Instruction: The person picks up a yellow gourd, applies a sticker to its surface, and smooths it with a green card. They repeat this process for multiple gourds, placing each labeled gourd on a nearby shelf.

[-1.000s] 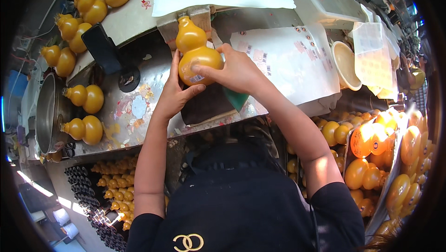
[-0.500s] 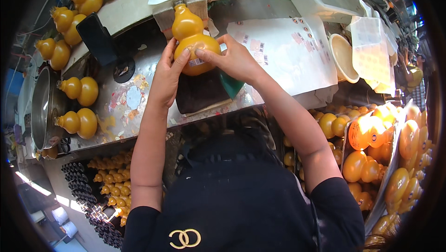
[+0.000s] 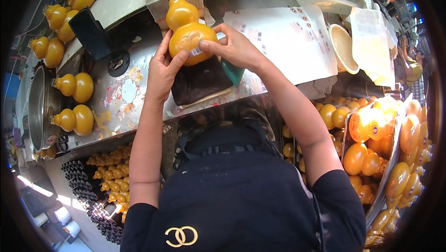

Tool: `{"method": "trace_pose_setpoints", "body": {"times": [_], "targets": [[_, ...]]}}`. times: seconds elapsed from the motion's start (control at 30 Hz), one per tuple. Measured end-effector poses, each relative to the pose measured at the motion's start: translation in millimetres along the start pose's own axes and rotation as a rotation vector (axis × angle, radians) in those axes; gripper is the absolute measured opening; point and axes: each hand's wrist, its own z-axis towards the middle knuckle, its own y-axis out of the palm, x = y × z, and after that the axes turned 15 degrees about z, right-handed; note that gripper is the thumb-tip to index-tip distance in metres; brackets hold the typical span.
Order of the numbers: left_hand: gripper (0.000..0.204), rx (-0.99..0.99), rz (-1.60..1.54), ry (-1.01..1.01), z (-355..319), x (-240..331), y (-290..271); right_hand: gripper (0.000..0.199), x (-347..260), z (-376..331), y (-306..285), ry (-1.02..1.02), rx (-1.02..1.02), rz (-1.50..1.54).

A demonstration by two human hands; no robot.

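Note:
A yellow gourd-shaped bottle lies on a folded cloth on the metal worktop, its neck pointing away from me. My left hand cups its lower left side. My right hand grips its right side, with the thumb pressing a small white label onto the bottle's belly. A dark brown pad lies under both hands, with a green piece beside it.
More yellow gourd bottles stand on the worktop's left and top left. A crate of filled bottles sits at the right. White label sheets, a cream bowl, a black block and a metal pot surround the hands.
Both hands have shifted the bottle slightly up and away along the cloth, and my right thumb now presses on the label.

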Motion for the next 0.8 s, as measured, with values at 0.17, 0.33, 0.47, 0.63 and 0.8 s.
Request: {"method": "trace_pose_setpoints", "body": {"times": [0.17,0.33,0.47,0.63,0.8], "targets": [[0.074,0.013,-0.008,-0.007,1,-1,1,0.068,8,0,3,-0.079,0.022,-0.087],[0.075,0.002,0.025,-0.011,1,0,1,0.067,5,-6,4,-0.046,0.011,-0.023],[0.076,0.010,0.007,0.011,0,-3,1,0.068,-1,-4,5,-0.019,0.046,-0.041],[0.077,-0.001,0.081,0.012,0,2,4,0.068,12,1,7,-0.106,0.068,-0.123],[0.081,-0.028,0.114,0.020,1,2,0,0.089,7,0,4,-0.052,0.025,-0.094]]}}
